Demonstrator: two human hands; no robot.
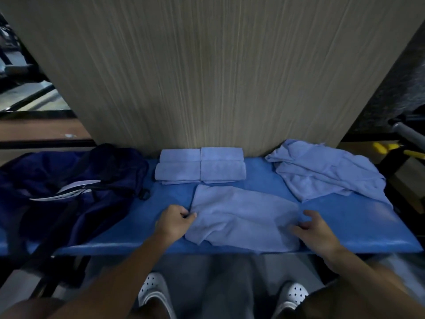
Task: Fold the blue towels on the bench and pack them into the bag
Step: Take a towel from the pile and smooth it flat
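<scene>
A light blue towel point(241, 217) lies partly folded on the blue bench point(356, 224) in front of me. My left hand point(176, 221) pinches its left edge. At the towel's right edge my right hand point(314, 231) has curled fingers gripping the cloth. Behind it, against the panel, two stacks of folded blue towels point(200, 166) sit side by side. A heap of unfolded blue towels point(326, 171) lies at the back right. The dark navy bag point(76, 187) slumps on the bench's left end, with a white tag on it.
A tall wood-grain panel point(207, 77) rises right behind the bench. A grey metal bar point(411, 134) and yellow parts point(388, 147) stand off the right end. My legs and white shoes point(151, 293) are below the bench's front edge.
</scene>
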